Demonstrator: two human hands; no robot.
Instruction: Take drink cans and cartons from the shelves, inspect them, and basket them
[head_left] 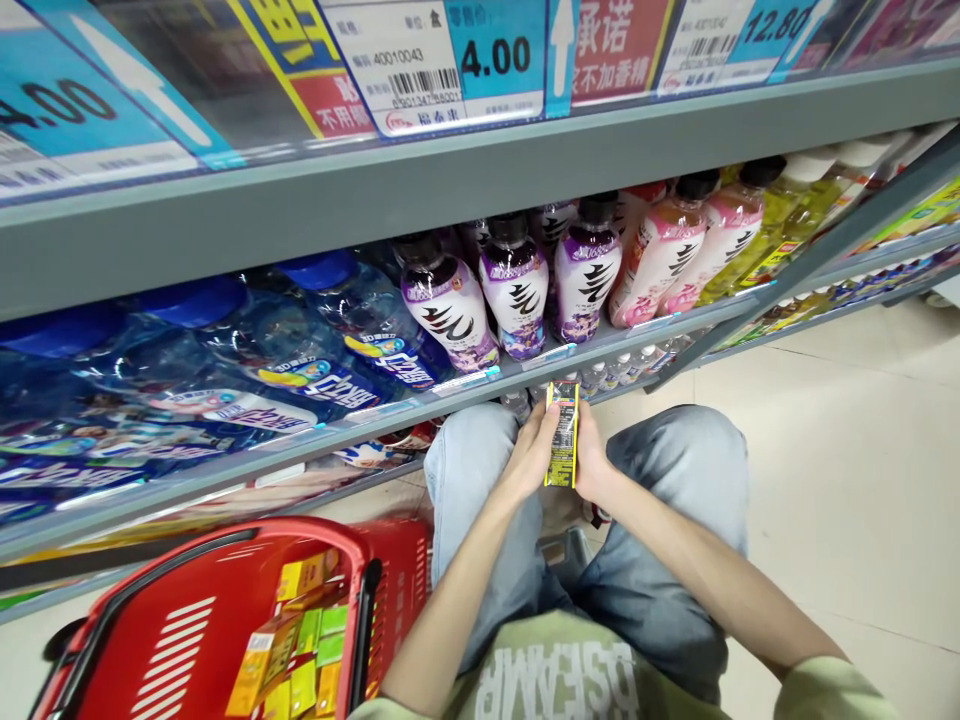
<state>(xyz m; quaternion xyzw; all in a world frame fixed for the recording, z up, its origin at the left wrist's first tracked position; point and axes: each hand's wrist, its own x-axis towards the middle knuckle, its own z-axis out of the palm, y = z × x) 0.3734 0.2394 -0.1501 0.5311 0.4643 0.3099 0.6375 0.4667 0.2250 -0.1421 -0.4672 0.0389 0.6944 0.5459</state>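
Price labels [502, 55] line the grey upper shelf edge [480, 165] closest to the camera. Below it, the left hand [531, 452] and right hand [592, 458] grasp a narrow black-and-yellow box [562, 445] between them, near the bent knees [679, 460]. Purple-labelled bottles [516, 290] stand on the lower shelf [630, 348]; at left, a red basket [397, 565] holds orange, yellow and green boxes [268, 660].

Basket [232, 580] L of ctn [562, 450] (boxes [262, 655] inside) — btls [517, 290] on shelf [622, 348] ahead.
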